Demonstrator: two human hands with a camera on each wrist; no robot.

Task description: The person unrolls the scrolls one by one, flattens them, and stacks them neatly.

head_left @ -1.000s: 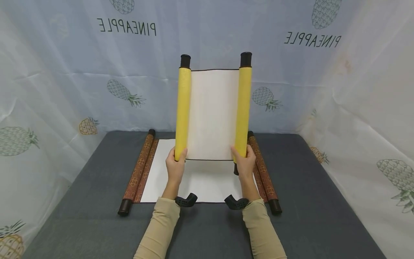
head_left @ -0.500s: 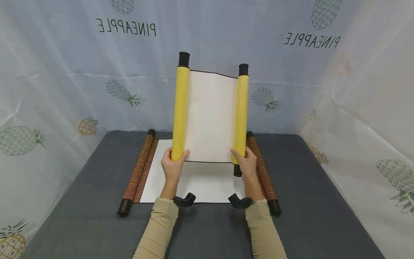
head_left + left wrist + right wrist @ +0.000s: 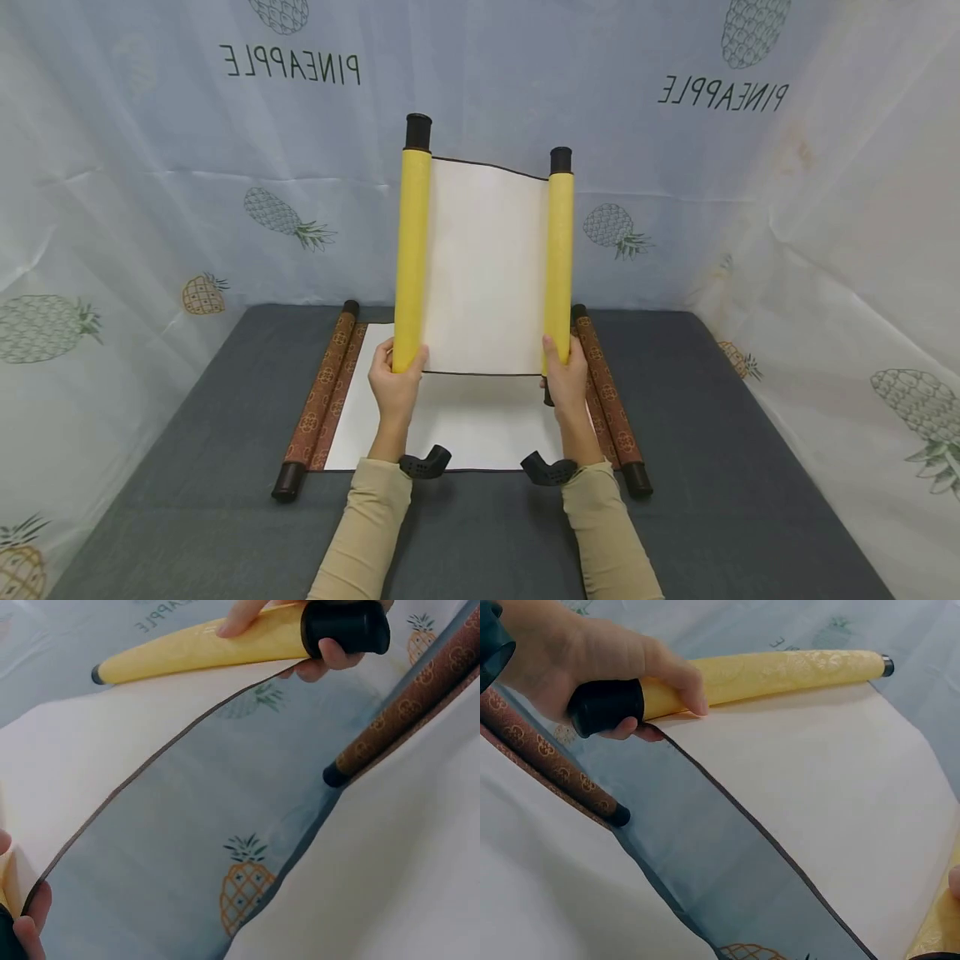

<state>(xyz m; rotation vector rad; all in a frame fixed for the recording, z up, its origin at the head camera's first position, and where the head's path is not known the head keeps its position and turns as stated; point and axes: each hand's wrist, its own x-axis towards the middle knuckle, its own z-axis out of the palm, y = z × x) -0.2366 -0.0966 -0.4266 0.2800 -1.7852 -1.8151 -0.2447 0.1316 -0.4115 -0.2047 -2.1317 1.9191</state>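
A scroll with yellow rollers is held upright, partly unrolled, its white sheet facing me. My left hand grips the lower end of the left yellow roller, thumb in front. Around the lower end of the right yellow roller curls my right hand; in the right wrist view its thumb presses the yellow cloth near the black knob. The left wrist view shows fingers around the left roller's black knob. The left roller's top stands higher than the right's.
Below, a second scroll lies spread on the dark grey table. Its white sheet is partly hidden by the raised scroll and hands, between a left brown patterned roller and a right one. A pineapple-print curtain hangs behind.
The left yellow roller has shifted left and slightly up. The right roller's top has dropped, and the rollers stand slightly farther apart. My right thumb has moved onto the roller.
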